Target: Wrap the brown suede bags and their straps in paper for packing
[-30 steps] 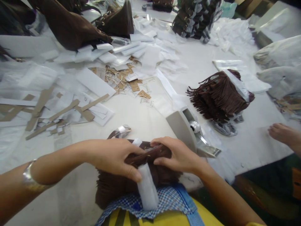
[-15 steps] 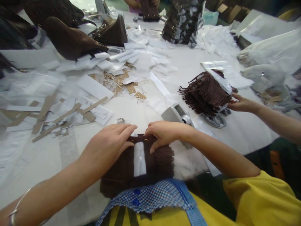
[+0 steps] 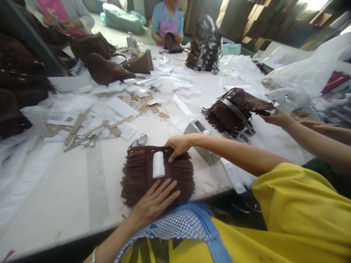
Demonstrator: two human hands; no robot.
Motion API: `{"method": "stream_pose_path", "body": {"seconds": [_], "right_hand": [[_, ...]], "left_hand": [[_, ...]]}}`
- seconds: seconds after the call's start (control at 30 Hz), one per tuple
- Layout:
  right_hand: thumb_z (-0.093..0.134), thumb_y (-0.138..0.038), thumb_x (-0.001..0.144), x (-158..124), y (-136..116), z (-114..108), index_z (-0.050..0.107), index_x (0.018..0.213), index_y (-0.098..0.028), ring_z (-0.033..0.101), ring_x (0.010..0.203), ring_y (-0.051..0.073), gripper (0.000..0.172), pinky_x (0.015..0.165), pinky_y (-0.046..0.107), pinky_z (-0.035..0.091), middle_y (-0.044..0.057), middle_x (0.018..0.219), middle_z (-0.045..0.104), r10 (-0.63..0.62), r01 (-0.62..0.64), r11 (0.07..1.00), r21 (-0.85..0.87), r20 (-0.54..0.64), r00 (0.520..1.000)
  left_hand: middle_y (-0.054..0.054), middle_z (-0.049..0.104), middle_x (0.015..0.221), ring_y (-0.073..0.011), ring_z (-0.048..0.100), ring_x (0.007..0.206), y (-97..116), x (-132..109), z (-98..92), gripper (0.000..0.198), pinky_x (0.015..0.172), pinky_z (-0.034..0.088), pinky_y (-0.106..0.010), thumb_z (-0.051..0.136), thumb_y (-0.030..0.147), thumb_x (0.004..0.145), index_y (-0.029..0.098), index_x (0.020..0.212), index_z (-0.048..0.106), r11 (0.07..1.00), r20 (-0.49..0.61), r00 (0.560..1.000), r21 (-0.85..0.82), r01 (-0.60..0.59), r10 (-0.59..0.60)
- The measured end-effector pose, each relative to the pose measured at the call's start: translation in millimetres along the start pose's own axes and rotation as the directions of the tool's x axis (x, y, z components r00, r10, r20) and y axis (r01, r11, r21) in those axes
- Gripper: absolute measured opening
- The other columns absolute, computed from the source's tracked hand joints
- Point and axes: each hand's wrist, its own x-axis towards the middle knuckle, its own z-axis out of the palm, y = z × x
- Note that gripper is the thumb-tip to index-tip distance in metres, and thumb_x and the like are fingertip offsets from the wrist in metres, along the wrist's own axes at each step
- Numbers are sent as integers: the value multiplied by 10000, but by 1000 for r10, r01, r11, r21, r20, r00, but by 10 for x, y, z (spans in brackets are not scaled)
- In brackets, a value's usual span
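Note:
A dark brown fringed bag lies flat on the white table at its front edge. Small metal eyelets run along its top, and a white wrapped strip hangs down its middle. Spread flat, my left hand presses on the bag's lower front with fingers apart. My right hand grips the bag's top edge right of the strip, thumb in front and the other fingers hidden behind. A small wrapped bundle pokes out behind the top left corner. Just right of my right hand stands a grey tape dispenser.
To the right, a co-worker's hand holds another fringed bag over a brown stack. Cardboard strips, paper tags and white packets litter the left and middle. A tall bag stack stands farther back. Two people work opposite.
My left hand has left the bag's top edge and lies flat on its lower front. The bag is flatter and more exposed. The co-worker has lifted a bag. The view has tilted up.

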Motion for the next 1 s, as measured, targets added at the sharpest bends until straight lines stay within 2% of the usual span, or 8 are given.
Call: {"method": "stream_pose_path", "body": {"seconds": [0.13,0.23,0.37,0.57,0.73,0.8,0.87,1.0], "right_hand": [[780,-326,731,96,29,75,692,1071,-87,652,835,159,425,734,209,489,43,991,750,-43,46,989,143,-25,999],[742,-286,768,122,51,139,686,1107,-103,652,846,163,389,747,211,479,38,979,750,-46,50,998,40,-98,994],[728,-322,787,45,-15,208,683,1156,-145,650,863,173,411,746,212,454,40,994,747,-69,43,985,-168,-150,986],[669,-531,820,149,-145,269,722,1064,-130,627,787,146,472,676,193,423,34,907,739,26,-49,981,-187,-125,992],[696,-530,796,233,-53,197,741,1005,-143,639,791,162,442,667,205,418,42,866,737,97,-156,961,-230,-247,964],[714,-544,775,148,-56,192,729,1037,-156,661,866,205,468,720,240,447,67,917,740,126,-245,945,-217,-448,885],[703,-496,808,14,-120,288,694,1129,-174,664,977,235,455,819,286,476,83,1024,736,127,-316,932,-178,-657,743],[470,-239,981,-239,-318,893,578,1324,-182,526,1274,181,364,1099,317,377,90,1370,591,-80,-225,955,-194,-897,434]], "left_hand": [[-130,160,1633,-358,179,1485,39,-59,-71,702,1160,283,-537,564,461,913,210,1522,319,986,40,988,-68,155,-152],[-117,140,1639,-355,185,1484,64,-10,-114,783,1174,245,-547,507,587,902,209,1543,263,966,60,970,-99,240,-235],[-104,207,1625,-318,221,1479,133,59,-58,724,1173,261,-500,480,513,946,216,1553,221,959,76,956,-10,284,-283],[-133,32,1645,-389,144,1486,191,111,-63,692,1142,285,-567,580,455,908,289,1524,310,962,48,961,8,273,-273],[-120,129,1637,-362,199,1479,194,136,-105,705,1141,304,-563,592,412,904,277,1529,295,954,44,953,-1,299,-299],[-121,166,1631,-356,210,1477,195,136,-86,726,1140,311,-559,589,423,904,263,1537,271,953,54,952,10,302,-302],[-123,166,1631,-364,207,1476,197,134,-55,730,1138,308,-568,587,434,902,262,1537,272,953,57,952,20,301,-302],[-132,173,1629,-375,210,1474,197,119,14,726,1139,290,-585,593,441,895,275,1532,286,953,26,953,49,300,-301]]}}
